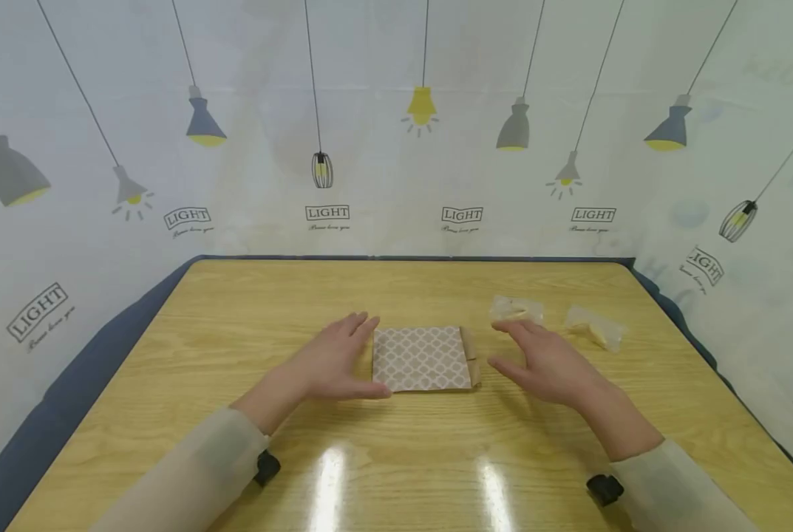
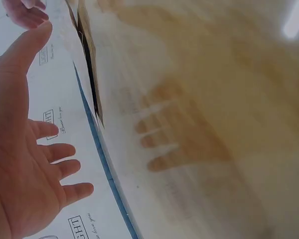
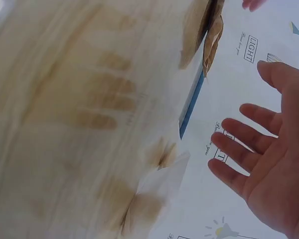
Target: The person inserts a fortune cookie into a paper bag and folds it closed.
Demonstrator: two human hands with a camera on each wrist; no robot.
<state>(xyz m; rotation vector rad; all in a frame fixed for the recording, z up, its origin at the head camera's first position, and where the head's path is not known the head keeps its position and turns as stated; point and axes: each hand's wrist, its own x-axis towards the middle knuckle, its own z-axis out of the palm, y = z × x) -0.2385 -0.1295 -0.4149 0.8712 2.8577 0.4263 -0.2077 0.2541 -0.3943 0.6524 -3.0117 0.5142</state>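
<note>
Brown cardboard with a white lattice print makes up the flat box (image 1: pixel 423 359), which I see lying on the wooden table (image 1: pixel 270 295) between the two hands. My left hand (image 1: pixel 336 360) is spread beside its left edge, fingers straight, gripping nothing; in the head view the thumb overlaps the near left corner, and I cannot tell whether it touches. My right hand (image 1: pixel 549 362) is also spread and holds nothing, apart from the torn-looking flaps (image 1: pixel 471 358) on the box's right end.

Beyond the right hand lie two clear packets (image 1: pixel 596 327); the hand's fingers cover part of the nearer one, and I can't make out the pale contents of either. Both wrist views give me the box only nearly edge-on and cut off at the top, with blurred hand reflections in the tabletop. The sleeves (image 1: pixel 190 465) run out of frame, and a dark wristband (image 1: pixel 267 467) shows only partly beneath the left one.
</note>
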